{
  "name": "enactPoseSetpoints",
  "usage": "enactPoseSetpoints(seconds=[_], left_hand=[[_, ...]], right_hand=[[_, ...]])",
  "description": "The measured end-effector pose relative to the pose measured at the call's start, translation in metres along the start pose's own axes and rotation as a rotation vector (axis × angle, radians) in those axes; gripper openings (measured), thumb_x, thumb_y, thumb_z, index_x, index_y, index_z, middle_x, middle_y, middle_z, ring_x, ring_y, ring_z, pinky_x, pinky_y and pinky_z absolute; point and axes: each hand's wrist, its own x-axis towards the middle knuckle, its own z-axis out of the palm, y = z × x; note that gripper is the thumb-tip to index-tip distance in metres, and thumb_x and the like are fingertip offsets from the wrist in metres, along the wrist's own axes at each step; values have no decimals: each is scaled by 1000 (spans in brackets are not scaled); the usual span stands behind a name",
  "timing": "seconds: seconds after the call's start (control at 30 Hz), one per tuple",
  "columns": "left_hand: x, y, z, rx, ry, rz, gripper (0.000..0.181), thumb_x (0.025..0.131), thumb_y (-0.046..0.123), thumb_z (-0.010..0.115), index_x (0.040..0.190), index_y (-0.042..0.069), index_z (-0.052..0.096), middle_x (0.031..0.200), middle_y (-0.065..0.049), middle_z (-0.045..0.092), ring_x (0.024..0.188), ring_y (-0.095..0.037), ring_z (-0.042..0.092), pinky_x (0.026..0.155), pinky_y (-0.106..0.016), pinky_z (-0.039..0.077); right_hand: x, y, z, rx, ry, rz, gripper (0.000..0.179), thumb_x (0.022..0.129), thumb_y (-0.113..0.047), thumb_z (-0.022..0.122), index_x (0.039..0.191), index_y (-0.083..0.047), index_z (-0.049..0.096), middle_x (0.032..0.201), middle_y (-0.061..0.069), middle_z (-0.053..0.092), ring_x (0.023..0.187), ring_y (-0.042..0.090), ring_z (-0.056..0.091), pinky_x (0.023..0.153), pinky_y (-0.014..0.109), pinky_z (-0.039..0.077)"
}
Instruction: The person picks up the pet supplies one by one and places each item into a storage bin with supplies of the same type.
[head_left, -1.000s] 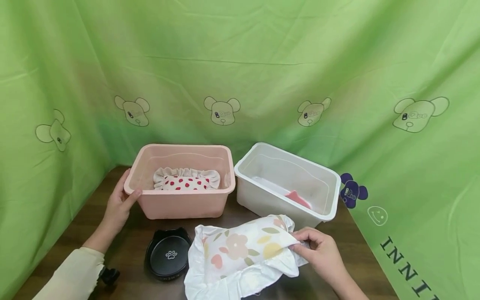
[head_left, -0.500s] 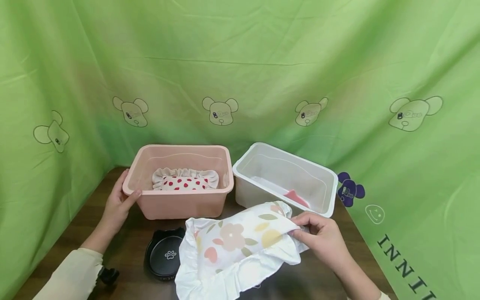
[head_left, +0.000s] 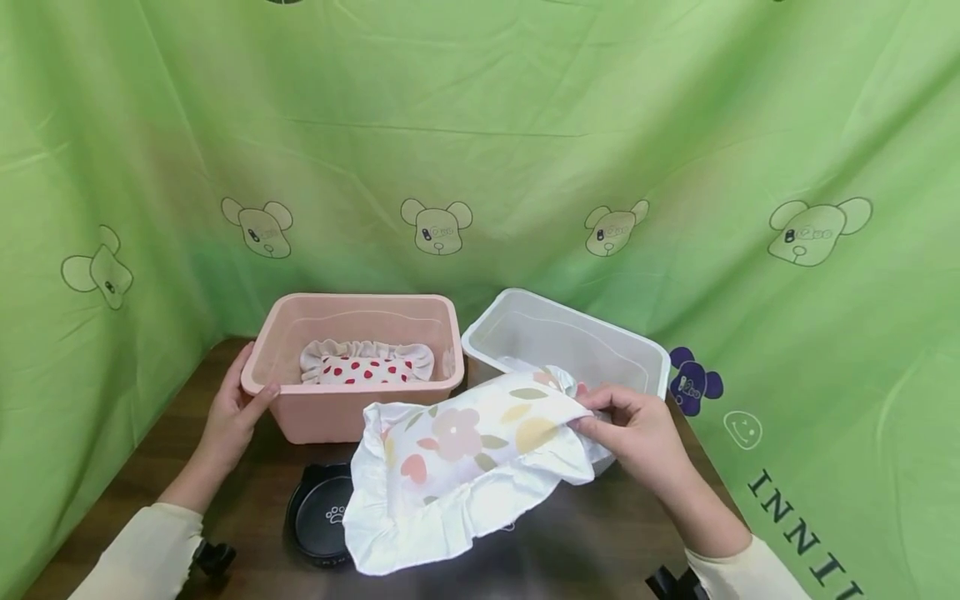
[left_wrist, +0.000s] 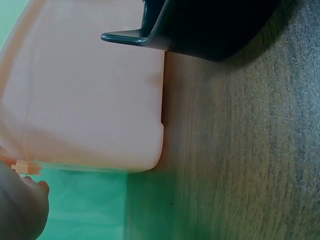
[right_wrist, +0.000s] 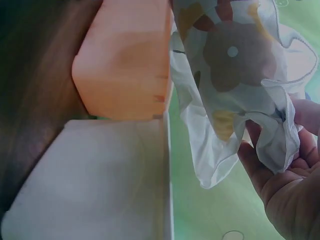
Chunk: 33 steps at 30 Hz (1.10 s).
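Observation:
My right hand (head_left: 637, 433) pinches the right end of a small white floral pillow (head_left: 457, 437) with a ruffled edge. The pillow is held up off the table, overlapping the front of the white bin (head_left: 480, 337) in the head view. In the right wrist view, thumb and fingers bunch the ruffled cloth of the floral pillow (right_wrist: 240, 55). At the left, my left hand (head_left: 232, 412) grips the rim of a pink bin (head_left: 345, 417), thumb at its front left corner. Inside that bin sits a ruffled pillow with red strawberry-like spots (head_left: 367, 369).
A black pet bowl (head_left: 318, 517) with a paw print stands on the dark wooden table (head_left: 255, 533) before the pink bin, partly covered by the floral pillow. A green curtain (head_left: 480, 125) hangs behind and around both bins.
My right hand has raised the floral pillow and shifted it slightly left, so it now covers part of the white bin's front. My left hand keeps its grip on the pink bin.

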Motion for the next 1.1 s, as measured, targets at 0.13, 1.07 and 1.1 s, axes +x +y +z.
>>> enactPoseSetpoints(seconds=[0.13, 1.07, 1.1], left_hand=[[-1, -2, -1, 6, 5, 10, 75, 102, 2, 58, 164, 4, 16, 163, -33, 19, 137, -8, 43, 98, -3, 40], [7, -5, 9, 0, 10, 6, 75, 103, 5, 58, 164, 4, 14, 164, -29, 20, 143, -32, 35, 100, -5, 40], [7, -5, 9, 0, 9, 6, 75, 103, 5, 58, 164, 4, 14, 164, -29, 20, 143, -32, 35, 99, -5, 40]], right_hand=[[13, -4, -1, -35, -10, 17, 14, 84, -1, 81, 96, 3, 76, 89, -12, 74, 79, 6, 67, 66, 20, 55], [141, -58, 23, -66, -12, -74, 16, 83, -13, 84, 95, -4, 78, 84, -3, 73, 68, 7, 59, 56, 19, 49], [146, -59, 26, -68, -10, -76, 15, 83, -13, 84, 94, -4, 78, 84, -2, 74, 69, 7, 59, 57, 19, 49]])
